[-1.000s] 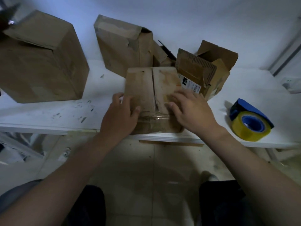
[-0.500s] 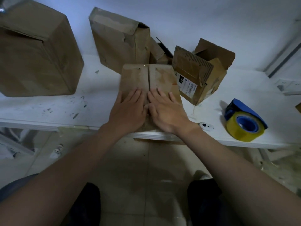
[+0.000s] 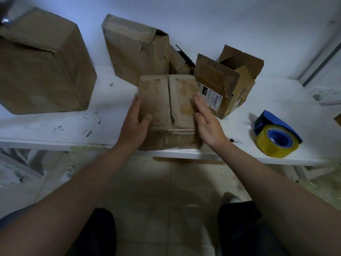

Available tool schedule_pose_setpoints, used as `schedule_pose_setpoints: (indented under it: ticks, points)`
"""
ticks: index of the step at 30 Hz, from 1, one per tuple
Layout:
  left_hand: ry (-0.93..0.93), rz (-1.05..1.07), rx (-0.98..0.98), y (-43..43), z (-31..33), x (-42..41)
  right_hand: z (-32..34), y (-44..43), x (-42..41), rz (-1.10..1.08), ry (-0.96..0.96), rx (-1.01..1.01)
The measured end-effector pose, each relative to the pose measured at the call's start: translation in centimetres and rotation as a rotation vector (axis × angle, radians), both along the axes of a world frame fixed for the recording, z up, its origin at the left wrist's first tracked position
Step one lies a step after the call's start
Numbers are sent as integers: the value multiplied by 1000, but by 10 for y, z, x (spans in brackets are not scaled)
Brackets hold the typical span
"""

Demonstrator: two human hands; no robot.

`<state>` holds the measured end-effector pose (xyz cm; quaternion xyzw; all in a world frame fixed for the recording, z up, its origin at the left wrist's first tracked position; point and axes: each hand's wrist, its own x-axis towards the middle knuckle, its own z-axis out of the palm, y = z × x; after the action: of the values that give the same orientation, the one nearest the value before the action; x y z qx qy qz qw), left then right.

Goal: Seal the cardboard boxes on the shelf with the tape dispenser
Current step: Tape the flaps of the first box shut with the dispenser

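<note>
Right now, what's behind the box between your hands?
Behind the front box stand a tall box and a smaller carton beside it. The carton's lower part is covered.

Packing room, scuffed white shelf (image 3: 55,130), cardboard boxes (image 3: 42,71)

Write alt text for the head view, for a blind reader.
A person's left hand grips a small closed brown cardboard box at the white shelf's front edge, the right hand flat at its other side. A yellow tape roll in a blue dispenser lies right, untouched.
</note>
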<state>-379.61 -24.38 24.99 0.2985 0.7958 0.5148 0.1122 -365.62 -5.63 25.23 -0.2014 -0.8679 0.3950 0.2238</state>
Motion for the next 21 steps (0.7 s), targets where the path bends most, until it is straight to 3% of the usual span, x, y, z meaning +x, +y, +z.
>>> schedule_pose_setpoints:
  ticks: [4, 7, 9, 12, 14, 16, 19, 21]
  points:
    - [-254, 44, 172, 0, 2, 7, -2, -6, 0, -101, 131, -469]
    - [-233, -5, 102, -2, 3, 4, -2, -3, 0, -106, 28, -479]
    - [-78, -49, -126, -7, 5, -1, 2, 3, 5, -47, -134, -387]
    - [374, -130, -418, -13, 11, -12, 9, 15, 15, 69, -314, 177]
    - [523, -215, -456, -9, 18, -11, 19, 17, 10, 137, -259, 461]
    - [537, -262, -526, 1, 24, -5, 29, 13, -4, 198, -225, 442]
    - [490, -250, -702, 15, 27, 3, 32, 5, -24, 206, -339, 315]
    - [490, -231, -778, 19, 26, 3, 29, 3, -28, 202, -399, 340]
